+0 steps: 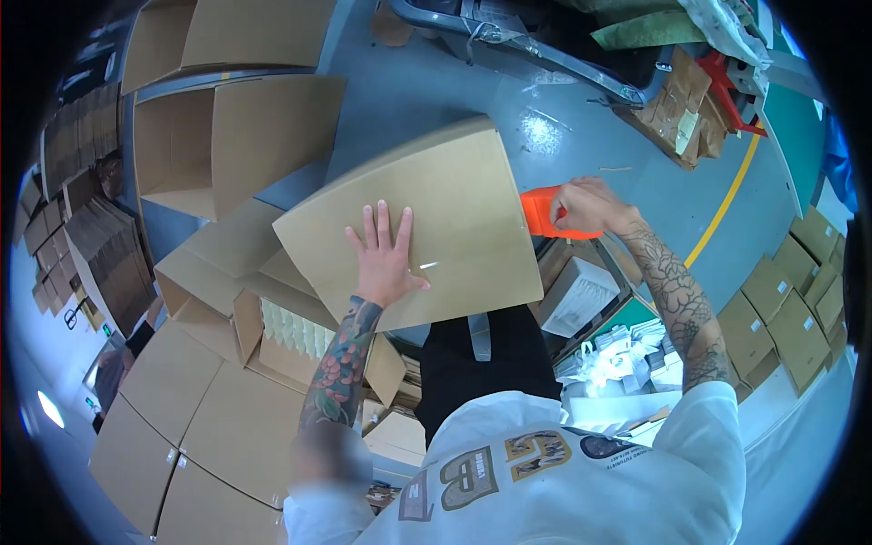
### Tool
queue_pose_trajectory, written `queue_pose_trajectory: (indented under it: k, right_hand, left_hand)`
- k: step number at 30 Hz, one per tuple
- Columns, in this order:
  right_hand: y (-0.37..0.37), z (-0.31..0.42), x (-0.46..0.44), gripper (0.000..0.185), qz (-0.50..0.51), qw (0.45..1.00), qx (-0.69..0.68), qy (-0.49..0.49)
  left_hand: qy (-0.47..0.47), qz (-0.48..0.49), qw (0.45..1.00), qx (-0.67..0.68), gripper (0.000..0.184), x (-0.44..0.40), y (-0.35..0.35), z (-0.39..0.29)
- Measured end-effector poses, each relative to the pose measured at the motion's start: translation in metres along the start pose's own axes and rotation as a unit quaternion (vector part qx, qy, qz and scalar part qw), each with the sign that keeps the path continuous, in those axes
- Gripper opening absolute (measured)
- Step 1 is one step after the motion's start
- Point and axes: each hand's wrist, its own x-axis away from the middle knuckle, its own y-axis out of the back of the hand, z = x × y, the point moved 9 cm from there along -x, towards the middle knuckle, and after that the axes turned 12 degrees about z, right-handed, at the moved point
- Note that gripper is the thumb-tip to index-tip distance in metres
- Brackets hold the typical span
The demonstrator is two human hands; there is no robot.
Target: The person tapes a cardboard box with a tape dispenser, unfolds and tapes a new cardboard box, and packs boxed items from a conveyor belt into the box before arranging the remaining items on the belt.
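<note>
A brown cardboard box (463,209) is in front of my body, tilted, with a broad flat side facing me. My left hand (386,259) lies flat on that side with its fingers spread. A small pale mark shows on the cardboard near the left thumb. At the box's right edge, my right hand (586,207) is closed on an orange tape dispenser (538,211). Part of the dispenser is hidden by the hand, and its far end meets the box edge; whether tape is stuck there I cannot tell.
Open empty cartons (272,136) stand on the left, near a carton with pale egg-crate-like padding (295,329). Large closed boxes (227,436) fill the lower left. A bin of white packaging (627,363) is at my right; stacked boxes (790,300) stand beyond. A metal-framed cart (545,54) is ahead.
</note>
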Motion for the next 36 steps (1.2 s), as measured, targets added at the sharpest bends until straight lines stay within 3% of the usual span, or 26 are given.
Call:
queue_pose_trajectory:
  k: [5, 9, 11, 13, 15, 16, 18, 19, 20, 21, 22, 25, 29, 34, 36]
  right_hand:
    - [0.000, 0.020, 0.000, 0.011, -0.038, 0.997, 0.038, -0.047]
    - [-0.041, 0.015, -0.025, 0.010, -0.111, 0.978, 0.126, -0.127]
    - [-0.056, -0.005, -0.037, 0.011, -0.124, 0.984, 0.043, -0.124]
    - [-0.061, -0.011, -0.021, 0.011, -0.133, 0.983, -0.007, -0.126]
    - [-0.044, -0.009, 0.033, 0.012, -0.259, 0.954, -0.114, -0.099]
    - [-0.044, -0.003, 0.052, 0.012, -0.263, 0.953, -0.109, -0.103]
    - [-0.038, 0.013, 0.095, 0.012, -0.343, 0.910, -0.231, -0.036]
    - [-0.037, 0.023, 0.109, 0.012, -0.343, 0.911, -0.225, -0.039]
    - [-0.035, 0.036, 0.124, 0.012, -0.372, 0.884, -0.282, 0.013]
    - [-0.033, 0.046, 0.135, 0.012, -0.398, 0.851, -0.337, 0.065]
    - [-0.035, 0.053, 0.139, 0.012, -0.397, 0.853, -0.333, 0.064]
    - [-0.029, 0.075, 0.147, 0.012, -0.423, 0.809, -0.371, 0.168]
    - [-0.027, 0.084, 0.141, 0.013, -0.427, 0.803, -0.375, 0.180]
    - [-0.030, 0.096, 0.134, 0.013, -0.409, 0.807, -0.381, 0.188]
    - [-0.034, 0.099, 0.130, 0.012, -0.414, 0.796, -0.417, 0.148]
  left_hand:
    - [0.016, 0.010, 1.000, -0.015, 0.128, 0.001, -0.001, -0.006]
    - [0.021, 0.026, 0.999, -0.021, 0.129, 0.008, -0.005, -0.011]
    - [0.018, 0.017, 0.999, -0.028, 0.129, 0.001, 0.007, -0.012]
    - [0.048, 0.029, 0.998, -0.026, 0.116, 0.002, 0.018, -0.012]
    - [0.063, 0.034, 0.997, -0.017, 0.110, 0.005, 0.017, -0.020]
    - [0.023, -0.032, 0.996, 0.085, 0.097, 0.001, 0.026, -0.028]
    - [-0.056, -0.161, 0.944, 0.284, 0.072, -0.008, 0.046, -0.038]
    - [-0.059, -0.164, 0.942, 0.288, 0.072, -0.013, 0.057, -0.054]
    - [-0.081, -0.069, 0.857, 0.504, 0.056, -0.023, 0.058, -0.075]
    - [-0.100, 0.030, 0.718, 0.688, 0.043, -0.031, 0.054, -0.098]
    - [-0.103, 0.028, 0.716, 0.690, 0.043, -0.034, 0.058, -0.105]
    - [-0.208, 0.208, 0.619, 0.728, 0.038, -0.037, 0.061, -0.151]
    - [-0.195, 0.190, 0.681, 0.680, 0.033, -0.028, 0.071, -0.142]
    - [-0.194, 0.191, 0.666, 0.694, 0.031, -0.027, 0.073, -0.130]
    - [-0.163, 0.174, 0.724, 0.647, 0.029, -0.035, 0.069, -0.121]
